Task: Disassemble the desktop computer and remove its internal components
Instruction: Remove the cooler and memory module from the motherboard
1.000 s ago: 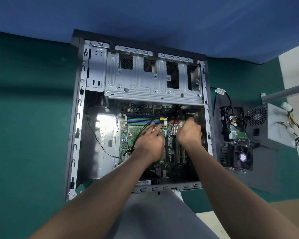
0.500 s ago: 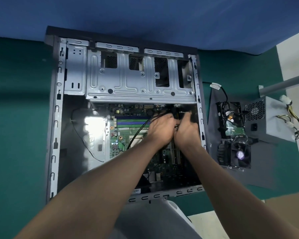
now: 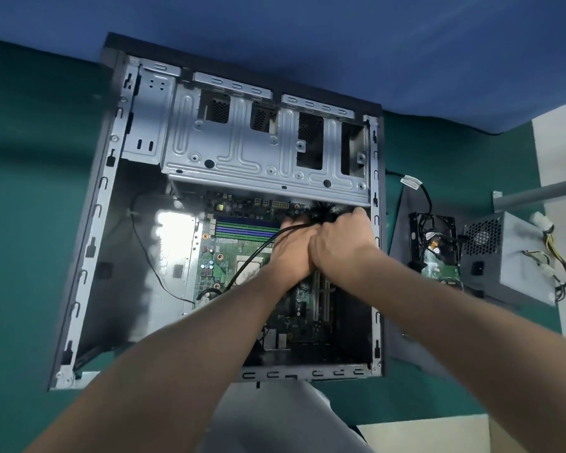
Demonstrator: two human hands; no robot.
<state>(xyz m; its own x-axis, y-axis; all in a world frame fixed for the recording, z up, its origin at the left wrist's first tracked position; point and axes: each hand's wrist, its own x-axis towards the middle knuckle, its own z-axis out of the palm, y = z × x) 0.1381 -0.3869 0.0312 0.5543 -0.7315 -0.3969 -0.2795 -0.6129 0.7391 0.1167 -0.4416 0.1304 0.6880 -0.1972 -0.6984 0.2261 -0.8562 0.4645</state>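
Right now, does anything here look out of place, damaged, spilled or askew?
Nothing stands out. The case lies open on its side, the power supply and drive cage sit removed on its right, and the left hand and right hand work at black cables inside.

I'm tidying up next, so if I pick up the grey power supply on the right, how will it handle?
The power supply is a boxy metal case, so probably rigid and heavy for its size. Its loose wires will likely dangle and may snag. It lies flat, so rolling seems unlikely.
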